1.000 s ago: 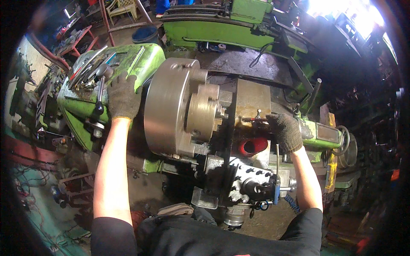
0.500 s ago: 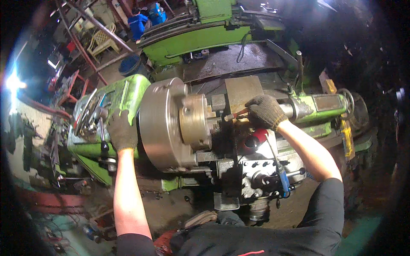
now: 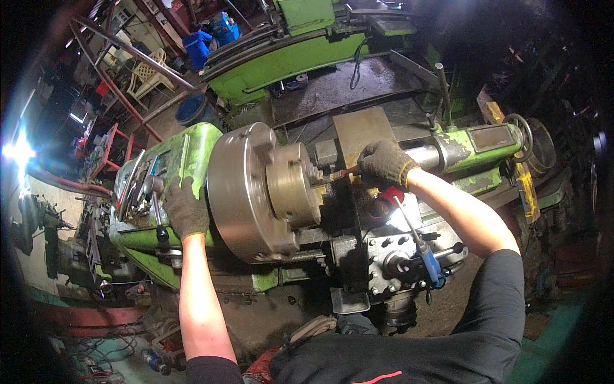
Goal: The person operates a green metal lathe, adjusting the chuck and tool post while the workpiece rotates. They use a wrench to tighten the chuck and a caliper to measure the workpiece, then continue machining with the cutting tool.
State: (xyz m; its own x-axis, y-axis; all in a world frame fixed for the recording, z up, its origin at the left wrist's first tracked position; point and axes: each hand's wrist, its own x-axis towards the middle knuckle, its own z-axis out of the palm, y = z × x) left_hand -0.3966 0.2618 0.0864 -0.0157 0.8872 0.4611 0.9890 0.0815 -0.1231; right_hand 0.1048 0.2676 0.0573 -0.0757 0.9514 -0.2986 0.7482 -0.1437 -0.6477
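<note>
Right hand (image 3: 387, 163), gloved: farther left toward the workpiece than one second ago, when it was near the tailstock. Grip narrow, fingers closed around a slim red-handled tool (image 3: 349, 172). The tool points left from the fingers; its tip is at the workpiece's right end, contact not clear.

Workpiece (image 3: 291, 185), a stepped metal cylinder: just left of the grip, held in the chuck.

Chuck (image 3: 240, 192), large, steel: left of the workpiece, surface streaked with blur.

Flat metal plate (image 3: 363, 125): just beyond the grip.

Red round-mouthed object (image 3: 386, 200): just below the grip.

Tool post (image 3: 382, 256), bolted, square: farther below, toward the wearer. Blue-handled implement (image 3: 428, 259): leaning at its right side.

Tailstock (image 3: 460, 152), green: right of the grip, handwheel (image 3: 528, 137) at its far end.

Left hand (image 3: 187, 208), gloved: well left of the right-hand grip, past the chuck; same place as in the earlier frames. Palm down on the green headstock (image 3: 199, 144), fingers extended, nothing seen held.

Lever (image 3: 158, 214), black-knobbed: just left of that hand. Assorted hand tools (image 3: 131, 184): farther left, on the headstock.
</note>
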